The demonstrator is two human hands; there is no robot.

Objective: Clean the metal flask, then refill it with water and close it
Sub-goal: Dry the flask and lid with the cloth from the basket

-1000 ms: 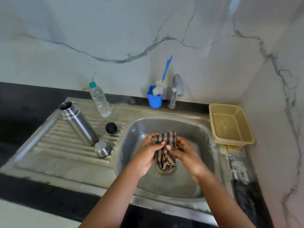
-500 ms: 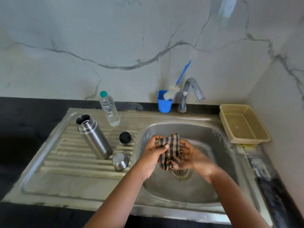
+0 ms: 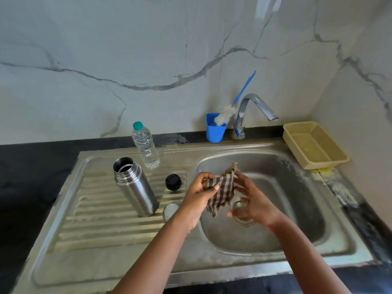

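Over the sink basin [image 3: 297, 209] the person holds a checked cloth [image 3: 221, 190] between both hands. The left hand [image 3: 200, 195] grips the cloth's left edge, thumb curled over the fabric, while the right hand [image 3: 251, 200] has its fingers spread and fairly straight against the cloth's right side, more touching than clamping. The metal flask [image 3: 134, 186] stands upright and uncapped on the ribbed draining board [image 3: 101, 219], well apart from the hands, its mouth open toward the camera. Just to its right lie a black stopper [image 3: 173, 182] and, partly hidden behind the left wrist, a steel cup lid [image 3: 169, 210]. A clear water bottle [image 3: 145, 145] stands behind the flask, and a blue-handled brush [image 3: 235, 107] rests in a blue cup [image 3: 215, 130] beside the tap [image 3: 252, 112], which shows no running water. The step in hand looks like readying the cloth for wiping. To do it well, the person would likely gather the cloth into a compact pad in one hand, freeing the other to steady the flask by its body, since a tall, smooth cylinder on ridged steel could tip or slide when pushed. Wiping the threads at the neck deserves care, as dirt tends to lodge there. The inside is probably better reached with the brush than the cloth.
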